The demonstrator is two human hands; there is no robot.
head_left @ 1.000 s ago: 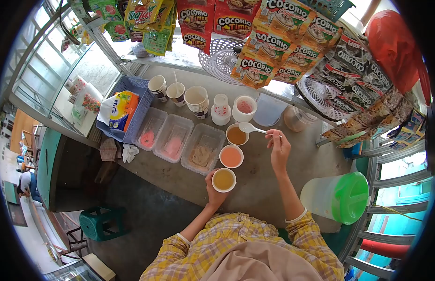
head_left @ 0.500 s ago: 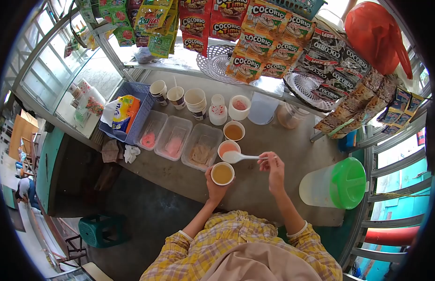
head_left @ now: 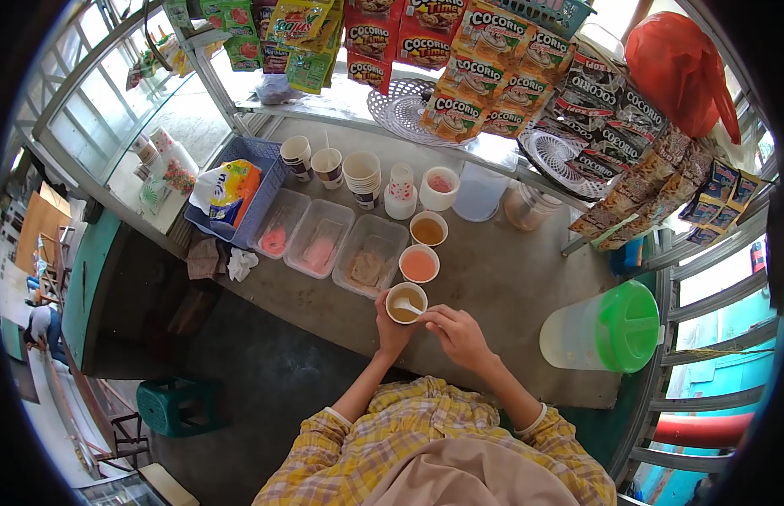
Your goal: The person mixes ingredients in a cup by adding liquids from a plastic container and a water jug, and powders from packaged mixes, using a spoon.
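Note:
My left hand (head_left: 394, 333) is wrapped round a paper cup (head_left: 407, 291) of yellowish-brown liquid at the table's near edge. A white plastic spoon (head_left: 404, 304) dips into that liquid, its handle pinched in my right hand (head_left: 456, 334). Just behind stands a cup of pink liquid (head_left: 419, 265), and beyond it a cup of amber liquid (head_left: 428, 228). To the left, a clear tub of brown powder (head_left: 368, 263) lies close to my left hand.
Two tubs with pink powder (head_left: 318, 246) sit farther left beside a blue basket (head_left: 270, 169). Stacked paper cups (head_left: 361, 175) line the back. A green-lidded jug (head_left: 598, 327) lies at the right. Drink sachets (head_left: 480, 72) hang above.
My right hand has moved down and left, bringing the spoon from above the pink cup into the cup in my left hand. The view has shifted slightly.

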